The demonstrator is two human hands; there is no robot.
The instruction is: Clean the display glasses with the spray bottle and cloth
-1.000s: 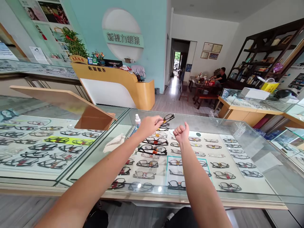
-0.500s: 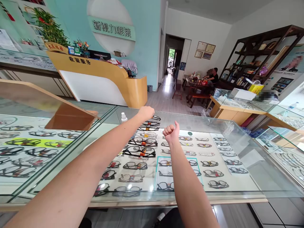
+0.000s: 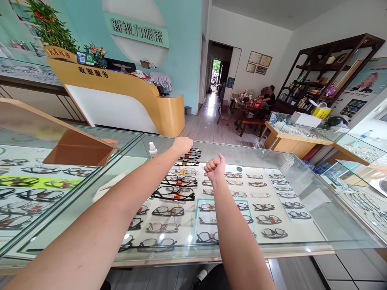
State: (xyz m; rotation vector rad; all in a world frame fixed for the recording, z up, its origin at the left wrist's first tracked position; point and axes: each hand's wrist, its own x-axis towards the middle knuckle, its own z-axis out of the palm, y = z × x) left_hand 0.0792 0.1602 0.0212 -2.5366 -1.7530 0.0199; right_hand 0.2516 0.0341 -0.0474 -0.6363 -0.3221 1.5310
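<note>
Dark-framed specs [image 3: 179, 182] w/ orange tags line up in a column on the glass tabletop [image 3: 260, 157], L hand [image 3: 183, 145] at the far end; its grip is hidden, can't tell if spread or pinching. R hand [image 3: 215, 168], nr the column, presses its fingers into a fist, thumb up. White btl [image 3: 153, 150] & pale cloth [image 3: 105, 188] sit to L; person in blk [image 3: 268, 96] sits in bkgd.

Head-worn camera, facing forward and down, above counter [image 3: 169, 260]
</note>
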